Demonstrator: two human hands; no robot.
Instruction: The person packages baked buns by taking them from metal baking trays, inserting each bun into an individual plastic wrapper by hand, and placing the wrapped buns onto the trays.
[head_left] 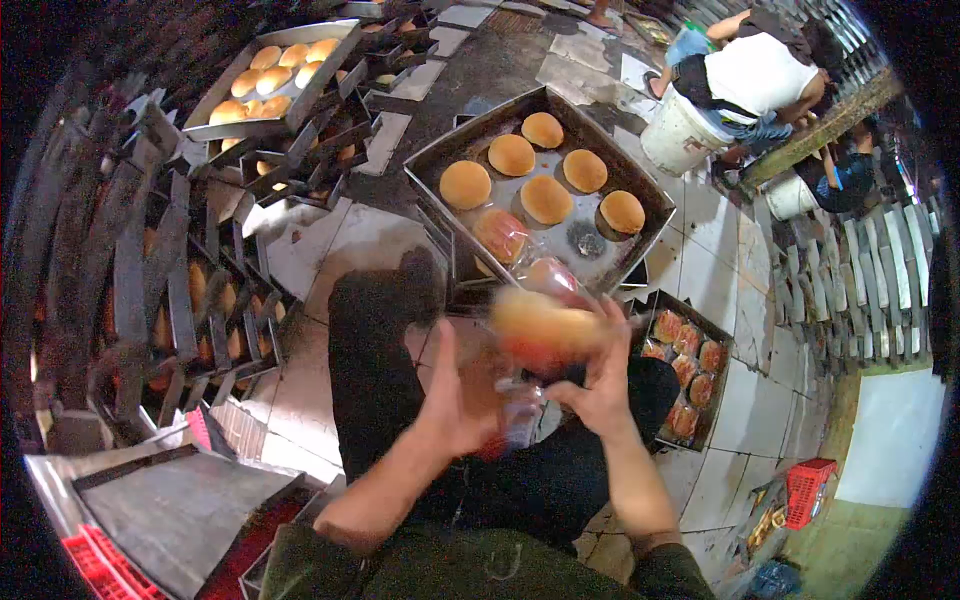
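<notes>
A golden bun [545,325], smeared by motion, is gripped in my right hand [598,390] between thumb and fingers. Opposite it, my left hand [450,410] has its thumb raised, and its other fingers are partly hidden by a clear plastic bag [515,415] with red print that it holds. Just beyond my hands is a large metal baking tray [640,262] with several bare buns [545,199]. At its near corner lie a bun in printed plastic [500,235] and clear wrappers [552,278].
To the right on the tiled floor, a dark tray [712,410] holds several wrapped buns [686,340]. Stacked trays with buns [285,70] stand at left. A flat metal sheet [190,515] lies lower left. A person in white [760,75] works by a white bucket [685,130].
</notes>
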